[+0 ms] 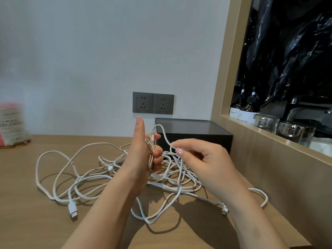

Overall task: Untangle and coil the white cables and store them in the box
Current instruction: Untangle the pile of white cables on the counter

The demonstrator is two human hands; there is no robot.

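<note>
A tangle of white cables (93,178) sprawls across the wooden table (32,227), with plug ends lying at the front left (73,212) and front right (224,210). My left hand (142,155) stands upright above the tangle, thumb up, with several cable loops wound around its curled fingers. My right hand (203,159) pinches a strand of the same cable just right of the left hand; that strand arcs up between the two hands. The dark open box (194,135) stands behind the hands against the wall.
Two grey wall sockets (153,103) sit above the box. A wooden ledge (269,141) on the right carries brown pump bottles (246,108) and glass jars (287,128). A blurred pink and white container (11,124) stands at the far left.
</note>
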